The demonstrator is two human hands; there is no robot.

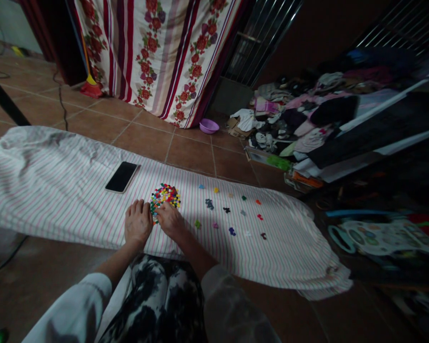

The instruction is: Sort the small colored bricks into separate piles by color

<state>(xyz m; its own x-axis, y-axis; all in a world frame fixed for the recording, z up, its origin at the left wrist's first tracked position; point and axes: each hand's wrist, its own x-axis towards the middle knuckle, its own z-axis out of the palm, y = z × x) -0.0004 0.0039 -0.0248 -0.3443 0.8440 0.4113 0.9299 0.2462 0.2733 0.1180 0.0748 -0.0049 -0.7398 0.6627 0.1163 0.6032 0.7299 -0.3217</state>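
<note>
A mixed pile of small colourful pieces, perhaps tiny bricks or beads, lies on a striped cloth. My left hand rests flat against the pile's left edge, fingers stretched out. Over the near side of the pile, my right hand is bent with its fingertips together among the pieces; whatever it pinches is hidden. To the right sit small single-colour groups in rough rows, among them dark grey pieces, black pieces, lime green pieces, dark blue pieces and red pieces.
A phone with a dark screen lies left of the pile. Beyond the cloth's far edge, a purple basin stands on the tiled floor near a flowered curtain. Heaped clothes fill the right side.
</note>
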